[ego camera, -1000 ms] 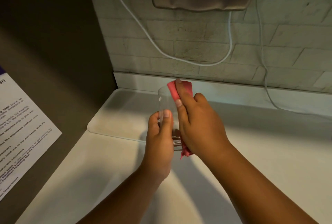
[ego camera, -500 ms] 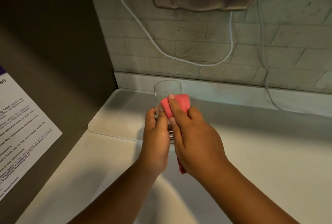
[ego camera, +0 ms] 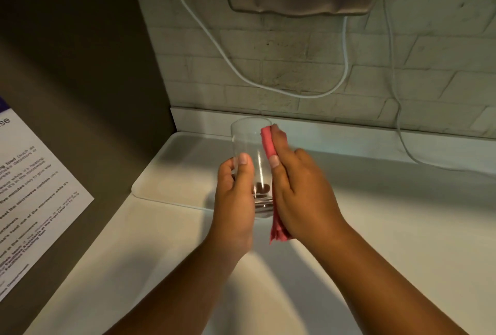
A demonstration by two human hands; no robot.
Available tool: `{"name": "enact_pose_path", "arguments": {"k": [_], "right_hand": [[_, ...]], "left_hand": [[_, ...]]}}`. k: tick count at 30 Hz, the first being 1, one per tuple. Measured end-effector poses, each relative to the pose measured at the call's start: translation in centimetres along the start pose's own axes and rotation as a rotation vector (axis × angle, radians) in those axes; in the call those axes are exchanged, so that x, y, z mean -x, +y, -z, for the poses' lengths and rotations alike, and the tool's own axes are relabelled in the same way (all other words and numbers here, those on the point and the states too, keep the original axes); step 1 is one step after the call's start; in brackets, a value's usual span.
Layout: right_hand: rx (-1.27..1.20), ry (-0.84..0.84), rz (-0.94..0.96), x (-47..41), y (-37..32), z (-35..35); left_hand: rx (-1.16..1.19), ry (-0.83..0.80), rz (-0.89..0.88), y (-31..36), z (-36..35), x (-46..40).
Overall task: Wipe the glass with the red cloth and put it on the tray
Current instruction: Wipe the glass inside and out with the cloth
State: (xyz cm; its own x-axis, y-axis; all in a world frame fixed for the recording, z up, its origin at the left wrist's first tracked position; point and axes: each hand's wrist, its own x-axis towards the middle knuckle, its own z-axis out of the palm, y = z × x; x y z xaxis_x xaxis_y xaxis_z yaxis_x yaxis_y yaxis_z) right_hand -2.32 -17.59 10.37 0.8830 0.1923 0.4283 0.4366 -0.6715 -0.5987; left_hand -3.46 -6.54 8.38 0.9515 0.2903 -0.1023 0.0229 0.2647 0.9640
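My right hand has slid the red cloth back up to the rim since half a second ago; it presses the cloth flat against the glass; my left hand grips the glass's lower half; it stands upright, mouth away from me, above the tray; the notice left of my hands reads "microwave".

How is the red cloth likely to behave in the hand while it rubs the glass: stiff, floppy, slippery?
Probably floppy: the red cloth folds over under the right hand and its loose end droops below the palm. Likely light, since fingers alone pin it against the glass. It may slide easily on the smooth wall, so the left hand steadies the glass.
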Motion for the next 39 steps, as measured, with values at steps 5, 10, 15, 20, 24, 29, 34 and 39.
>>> {"name": "enact_pose_path", "arguments": {"k": [5, 10, 15, 20, 24, 29, 34, 39], "right_hand": [[0.119, -0.068, 0.099, 2.2, -0.9, -0.6], [0.186, -0.044, 0.106, 0.0, -0.5, -0.3], [0.074, 0.028, 0.007, -2.2, 0.6, 0.5], [-0.028, 0.045, -0.023, -1.9, 0.8, 0.8], [-0.097, 0.106, -0.023, -1.3, 0.9, 1.9], [-0.204, 0.175, -0.041, -0.2, 1.6, 3.5], [-0.221, 0.167, -0.046, 0.5, 1.6, 3.7], [-0.211, 0.138, -0.028, 0.8, 1.5, 3.5]], "left_hand": [[-0.022, -0.027, 0.019, -0.2, 0.6, -1.1], [-0.050, -0.085, 0.004, -1.1, 0.3, -0.2], [-0.003, -0.085, 0.039, -1.5, 0.2, 0.3], [-0.036, -0.093, 0.103, -1.2, 0.2, 0.3], [0.111, -0.109, 0.105, -0.7, 0.4, 0.2], [0.493, -0.274, 0.331, 0.2, 1.5, -0.7], [0.685, -0.424, 0.416, -0.2, 1.5, -0.6], [0.718, -0.446, 0.435, -0.5, 1.4, -0.8]]}}
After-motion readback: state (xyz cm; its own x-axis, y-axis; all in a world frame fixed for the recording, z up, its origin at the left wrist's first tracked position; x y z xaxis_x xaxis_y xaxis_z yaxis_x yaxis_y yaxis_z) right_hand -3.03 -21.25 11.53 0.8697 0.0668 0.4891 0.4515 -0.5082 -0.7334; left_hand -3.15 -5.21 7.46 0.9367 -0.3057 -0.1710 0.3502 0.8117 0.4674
